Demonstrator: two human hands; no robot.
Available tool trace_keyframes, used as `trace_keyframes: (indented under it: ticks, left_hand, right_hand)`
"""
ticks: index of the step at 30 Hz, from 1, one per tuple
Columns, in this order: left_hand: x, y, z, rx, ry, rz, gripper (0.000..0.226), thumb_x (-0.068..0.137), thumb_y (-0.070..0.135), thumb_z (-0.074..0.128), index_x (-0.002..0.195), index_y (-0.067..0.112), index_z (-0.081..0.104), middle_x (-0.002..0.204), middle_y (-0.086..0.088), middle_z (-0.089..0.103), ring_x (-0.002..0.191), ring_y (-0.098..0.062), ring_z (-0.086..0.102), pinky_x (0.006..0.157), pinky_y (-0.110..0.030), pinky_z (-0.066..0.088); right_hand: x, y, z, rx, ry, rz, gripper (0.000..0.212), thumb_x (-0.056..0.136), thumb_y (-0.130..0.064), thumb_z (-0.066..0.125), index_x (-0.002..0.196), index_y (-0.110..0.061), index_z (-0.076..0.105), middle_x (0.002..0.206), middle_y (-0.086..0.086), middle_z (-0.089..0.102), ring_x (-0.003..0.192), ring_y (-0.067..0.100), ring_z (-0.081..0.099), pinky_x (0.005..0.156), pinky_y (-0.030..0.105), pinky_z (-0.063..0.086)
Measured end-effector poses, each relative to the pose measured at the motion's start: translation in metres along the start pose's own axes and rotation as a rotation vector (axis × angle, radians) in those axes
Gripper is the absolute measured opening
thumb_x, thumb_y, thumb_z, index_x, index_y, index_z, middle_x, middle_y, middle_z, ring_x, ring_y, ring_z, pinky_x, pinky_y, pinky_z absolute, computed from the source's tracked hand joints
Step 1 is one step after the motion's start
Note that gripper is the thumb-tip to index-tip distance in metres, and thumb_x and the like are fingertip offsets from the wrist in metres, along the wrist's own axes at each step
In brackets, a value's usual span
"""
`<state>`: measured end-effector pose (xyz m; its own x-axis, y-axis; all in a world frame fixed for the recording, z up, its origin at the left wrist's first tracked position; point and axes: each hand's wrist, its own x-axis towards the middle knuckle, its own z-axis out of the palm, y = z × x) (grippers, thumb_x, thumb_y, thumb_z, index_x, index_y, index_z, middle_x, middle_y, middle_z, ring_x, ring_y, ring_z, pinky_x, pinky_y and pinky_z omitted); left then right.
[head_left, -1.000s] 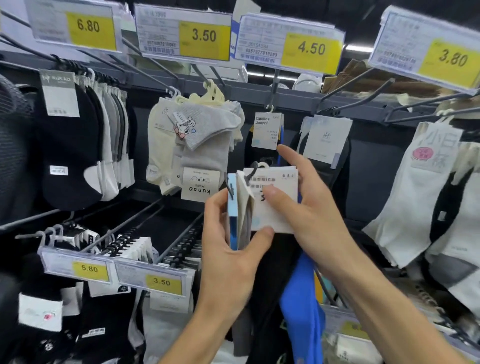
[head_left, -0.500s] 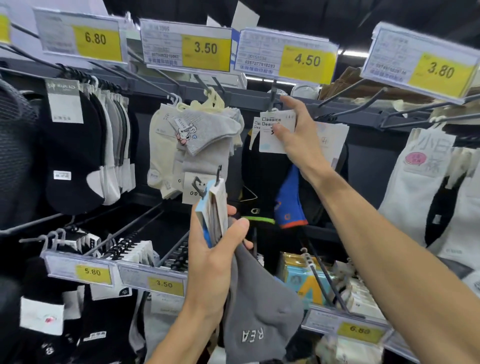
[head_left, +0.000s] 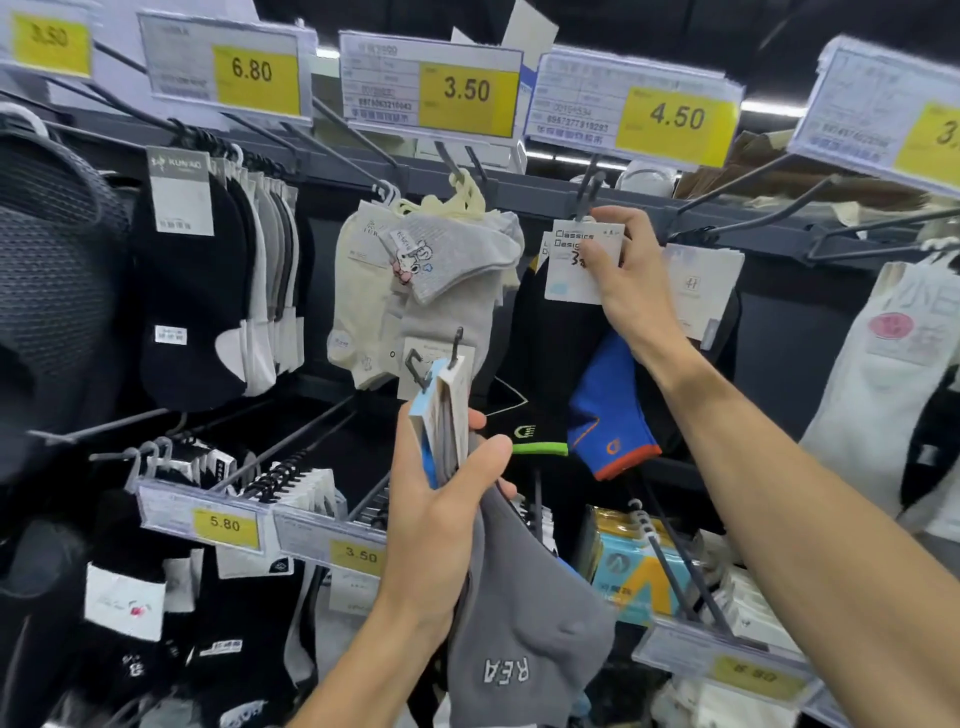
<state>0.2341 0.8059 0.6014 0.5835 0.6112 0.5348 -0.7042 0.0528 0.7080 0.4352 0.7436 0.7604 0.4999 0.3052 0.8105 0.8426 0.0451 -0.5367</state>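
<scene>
Sock packs (head_left: 441, 410) gripped in left hand (head_left: 436, 525) fingers; right hand (head_left: 636, 283) pinches a label card (head_left: 569, 280) on shop rack (head_left: 530, 195).

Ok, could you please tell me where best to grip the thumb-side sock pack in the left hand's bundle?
Pinch the stiff white cardboard header just below its black plastic hook, coming from above and the right. That top edge stands free above the left hand, whose thumb clamps the lower cards, while the grey fabric sock hangs limp below.
</scene>
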Motion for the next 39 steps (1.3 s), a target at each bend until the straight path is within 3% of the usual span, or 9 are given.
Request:
trace_keyframes:
  ticks: [5, 9, 12, 15, 20, 25, 30, 35, 39]
  left_hand:
    - [0.016, 0.003, 0.002, 0.030, -0.014, -0.050, 0.034, 0.074, 0.027, 0.073, 0.106, 0.022, 0.061, 0.100, -0.003, 0.061, 0.072, -0.012, 0.063, 0.065, -0.026, 0.055]
    - [0.030, 0.003, 0.014, 0.007, -0.008, -0.084, 0.039, 0.073, 0.024, 0.070, 0.110, 0.020, 0.060, 0.108, -0.005, 0.062, 0.074, -0.004, 0.064, 0.064, -0.025, 0.054]
    - [0.034, -0.001, 0.020, 0.001, -0.003, -0.131, 0.048, 0.071, 0.025, 0.070, 0.117, 0.012, 0.059, 0.103, -0.010, 0.061, 0.069, -0.008, 0.063, 0.060, -0.025, 0.055]
    - [0.034, -0.005, 0.021, 0.000, -0.022, -0.167, 0.047, 0.072, 0.027, 0.071, 0.116, 0.015, 0.059, 0.103, -0.010, 0.061, 0.074, -0.017, 0.062, 0.061, -0.027, 0.055]
    - [0.037, -0.006, 0.020, -0.017, -0.021, -0.176, 0.032, 0.072, 0.026, 0.072, 0.102, 0.022, 0.061, 0.097, -0.004, 0.063, 0.071, -0.012, 0.063, 0.062, -0.030, 0.055]
    - [0.039, -0.007, 0.019, -0.003, -0.015, -0.182, 0.035, 0.072, 0.026, 0.071, 0.105, 0.026, 0.059, 0.108, -0.002, 0.064, 0.078, -0.006, 0.065, 0.064, -0.027, 0.057]
    - [0.039, -0.007, 0.017, 0.010, -0.017, -0.193, 0.042, 0.071, 0.027, 0.071, 0.111, 0.019, 0.059, 0.103, -0.004, 0.062, 0.081, -0.013, 0.063, 0.064, -0.027, 0.057]
    - [0.040, -0.010, 0.015, 0.023, -0.020, -0.185, 0.036, 0.071, 0.027, 0.072, 0.104, 0.024, 0.058, 0.106, -0.002, 0.062, 0.085, -0.011, 0.063, 0.067, -0.029, 0.058]
    - [0.040, -0.008, 0.019, 0.068, -0.030, -0.140, 0.050, 0.068, 0.023, 0.075, 0.113, 0.021, 0.054, 0.109, 0.001, 0.064, 0.088, -0.010, 0.068, 0.069, -0.028, 0.059]
  right_hand:
    - [-0.009, -0.007, -0.005, 0.131, -0.014, 0.054, 0.030, 0.093, -0.010, 0.064, 0.113, -0.025, 0.048, 0.095, -0.004, 0.069, 0.076, 0.001, 0.070, 0.064, 0.018, 0.054]
    - [-0.008, -0.021, -0.006, 0.089, -0.001, -0.012, 0.027, 0.091, -0.011, 0.062, 0.109, -0.027, 0.051, 0.114, 0.010, 0.065, 0.094, 0.011, 0.068, 0.077, 0.025, 0.056]
    - [-0.005, -0.022, -0.008, 0.011, -0.035, -0.020, 0.026, 0.093, -0.011, 0.060, 0.109, -0.030, 0.053, 0.108, 0.000, 0.067, 0.088, 0.000, 0.067, 0.074, 0.018, 0.054]
    - [-0.007, -0.020, -0.008, -0.046, -0.115, -0.009, 0.029, 0.094, -0.013, 0.059, 0.111, -0.035, 0.051, 0.118, 0.002, 0.066, 0.101, 0.009, 0.067, 0.089, 0.031, 0.056]
    - [-0.013, -0.012, -0.009, -0.060, -0.001, -0.026, 0.022, 0.092, -0.015, 0.063, 0.110, -0.024, 0.054, 0.100, -0.004, 0.066, 0.081, -0.005, 0.066, 0.068, 0.017, 0.054]
    - [-0.009, -0.014, -0.009, -0.146, -0.020, -0.018, 0.023, 0.090, -0.017, 0.064, 0.106, -0.030, 0.053, 0.112, -0.003, 0.065, 0.097, 0.006, 0.067, 0.081, 0.026, 0.058]
    - [-0.026, -0.012, -0.014, -0.279, 0.049, -0.028, 0.025, 0.097, -0.023, 0.058, 0.117, -0.012, 0.048, 0.092, -0.015, 0.057, 0.077, -0.022, 0.056, 0.068, 0.004, 0.045]
    - [-0.056, -0.026, -0.029, -0.533, 0.074, -0.048, 0.013, 0.097, -0.025, 0.054, 0.108, -0.019, 0.055, 0.090, -0.006, 0.059, 0.076, 0.005, 0.054, 0.054, 0.018, 0.039]
    - [-0.090, -0.056, -0.031, -0.413, -0.183, -0.082, 0.009, 0.088, -0.026, 0.065, 0.097, -0.028, 0.064, 0.089, -0.011, 0.069, 0.078, -0.005, 0.062, 0.064, 0.015, 0.051]
